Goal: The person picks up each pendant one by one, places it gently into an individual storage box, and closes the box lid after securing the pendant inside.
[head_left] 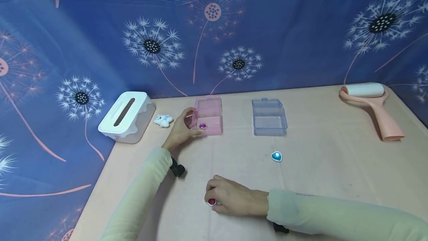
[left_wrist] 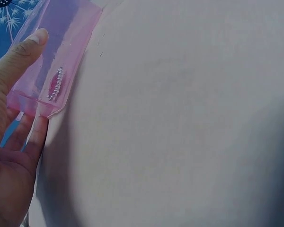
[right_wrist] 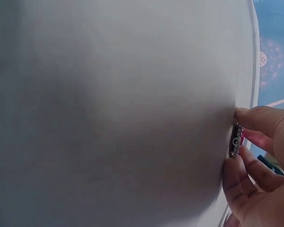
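Note:
My left hand (head_left: pixel 182 128) grips the left side of an open clear pink plastic box (head_left: pixel 214 125), thumb at the front and fingers around the left side. Inside the box's left front corner lies a purplish-pink gem (head_left: pixel 202 125) with a beaded silver rim, seen through the wall in the left wrist view. Low over the table, my right hand (head_left: pixel 234 197) pinches a red rhinestone gem (head_left: pixel 211 202) between thumb and fingers. The right wrist view catches this gem (right_wrist: pixel 236 140) edge-on, close to the tabletop. A blue heart-shaped gem (head_left: pixel 276 156) lies on the table in front of an open clear blue box (head_left: pixel 269 120).
A white-lidded tissue box (head_left: pixel 127 116) stands at the back left, with a small white bear figure (head_left: pixel 163 120) beside it. At the back right lies a pink-handled lint roller (head_left: pixel 374 103). A blue dandelion-print cloth (head_left: pixel 284 29) hangs behind the table (head_left: pixel 317 151).

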Demonstrator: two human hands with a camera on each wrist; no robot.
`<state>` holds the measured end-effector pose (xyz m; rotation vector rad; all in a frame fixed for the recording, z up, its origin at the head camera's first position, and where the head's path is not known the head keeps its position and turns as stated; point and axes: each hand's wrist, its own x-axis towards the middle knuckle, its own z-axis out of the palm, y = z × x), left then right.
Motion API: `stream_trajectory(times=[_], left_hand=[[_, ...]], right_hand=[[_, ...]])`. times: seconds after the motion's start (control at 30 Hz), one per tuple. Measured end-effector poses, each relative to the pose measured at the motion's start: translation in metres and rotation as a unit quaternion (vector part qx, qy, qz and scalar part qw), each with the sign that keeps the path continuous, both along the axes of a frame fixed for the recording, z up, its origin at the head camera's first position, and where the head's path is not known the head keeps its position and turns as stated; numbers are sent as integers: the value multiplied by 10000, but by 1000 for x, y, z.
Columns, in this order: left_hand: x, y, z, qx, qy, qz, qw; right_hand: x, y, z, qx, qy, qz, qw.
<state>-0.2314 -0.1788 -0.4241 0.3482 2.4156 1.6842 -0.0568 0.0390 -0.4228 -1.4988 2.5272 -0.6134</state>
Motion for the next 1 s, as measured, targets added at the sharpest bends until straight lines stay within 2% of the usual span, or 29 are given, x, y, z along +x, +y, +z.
stream_trajectory(times=[0.17, 0.37, 0.47, 0.73, 1.0], left_hand=[[6, 2, 9, -188, 61, -23, 9998], [6, 2, 9, -124, 34, -16, 9999], [5, 2, 8, -47, 41, -18, 10000], [4, 3, 9, 68, 47, -35, 10000], [3, 1, 7, 82, -5, -53, 10000]], right_hand=[[-3, -4, 6, -71, 254, 282, 9993], [-7, -10, 23, -385, 848, 551, 9941], [-12, -10, 32, -632, 850, 523, 9930], [-40, -3, 55, -1136, 382, -23, 9928], [-86, -4, 69, -1689, 220, -723, 9827]])
